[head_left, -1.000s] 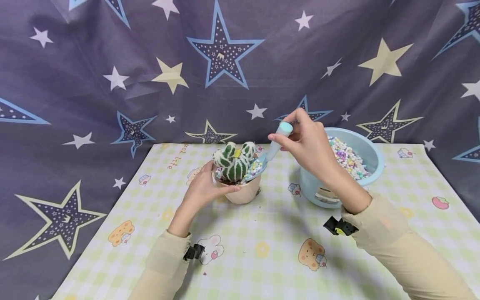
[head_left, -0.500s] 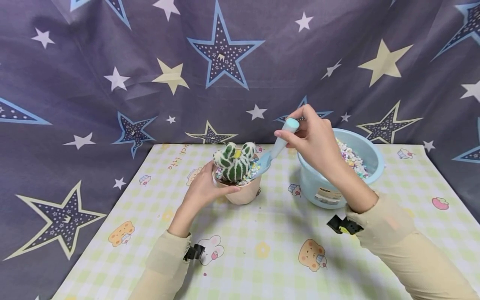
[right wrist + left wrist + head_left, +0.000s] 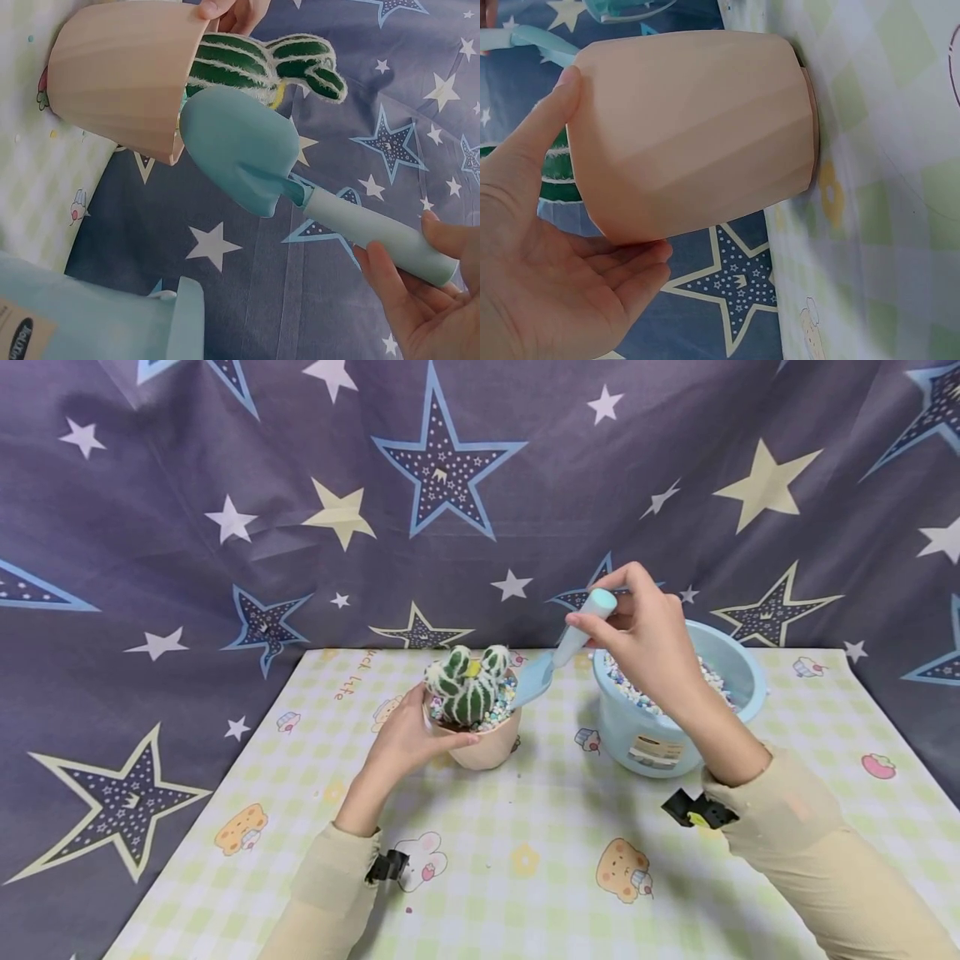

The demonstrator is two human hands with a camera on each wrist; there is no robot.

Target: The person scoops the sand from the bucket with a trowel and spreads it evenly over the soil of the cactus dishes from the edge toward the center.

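A beige flower pot (image 3: 487,747) stands on the table with a green, white-fuzzed cactus (image 3: 471,697) and small coloured pebbles in it. My left hand (image 3: 408,735) grips the pot's left side near the rim, thumb across the front; the left wrist view shows fingers and thumb around the pot (image 3: 690,135). In my right hand (image 3: 648,631) the light blue trowel (image 3: 536,678) is pinched by its handle. Its blade tilts down at the pot's right rim. The right wrist view shows the back of the trowel blade (image 3: 240,142), so its scooping face is hidden there.
A light blue bucket (image 3: 626,731) of multicoloured pebbles stands right of the pot, partly behind my right hand. A checked cloth (image 3: 525,810) covers the table. A dark star-patterned curtain (image 3: 285,460) hangs right behind the table's back edge.
My right hand has moved up and to the right, drawing the trowel back from the pebbles to the pot's rim. My left hand and the pot have stayed in place.
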